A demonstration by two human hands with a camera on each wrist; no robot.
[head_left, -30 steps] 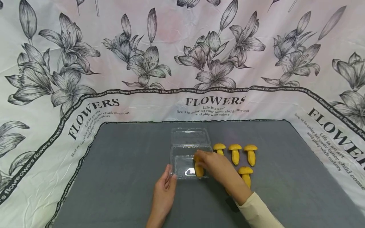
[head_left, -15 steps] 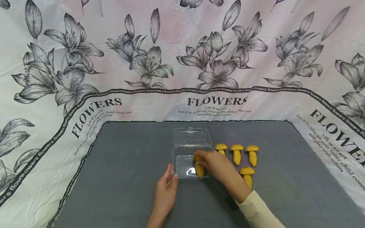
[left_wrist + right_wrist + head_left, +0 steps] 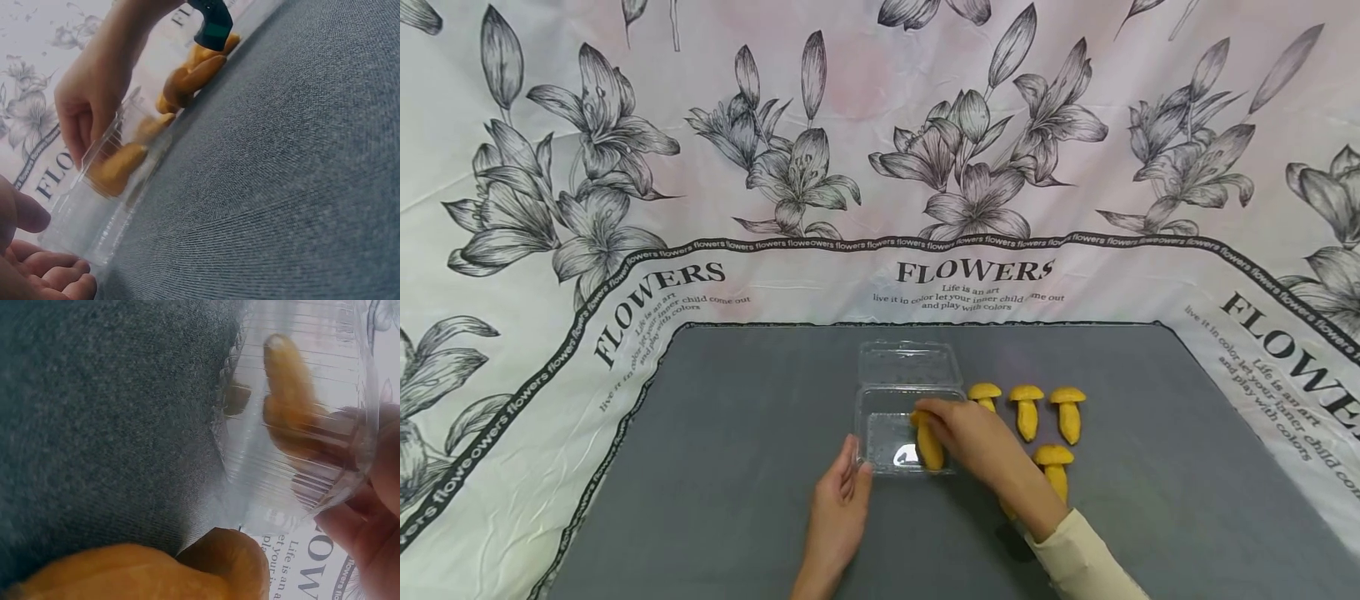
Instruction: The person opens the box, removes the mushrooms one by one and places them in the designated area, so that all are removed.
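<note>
A clear plastic clamshell container (image 3: pixel 880 433) lies with its lid (image 3: pixel 910 365) folded back, away from the person. My left hand (image 3: pixel 838 512) holds its near left corner, thumb (image 3: pixel 28 212) and fingers on either side of it. With fingers reaching over the container's right wall, my right hand (image 3: pixel 973 437) pinches a yellow mushroom (image 3: pixel 931 446) by its cap end, inside the container at the right. The mushroom's stem points toward the person, slightly tilted. In the right wrist view, the mushroom (image 3: pixel 290 394) shows through the clear ribbed wall; the right fingertips are partly hidden.
Right of the container, several more yellow mushrooms (image 3: pixel 1027 412) lie on the grey tabletop (image 3: pixel 737 433), caps away from the person. One mushroom (image 3: pixel 1054 475) lies nearer, beside the right forearm, which partly covers another. A flower-printed cloth (image 3: pixel 805 283) rises behind and at both sides.
The held mushroom has tilted a little, its stem end swinging slightly right within the container. Both hands keep almost the same places; the whole head view has shifted slightly.
</note>
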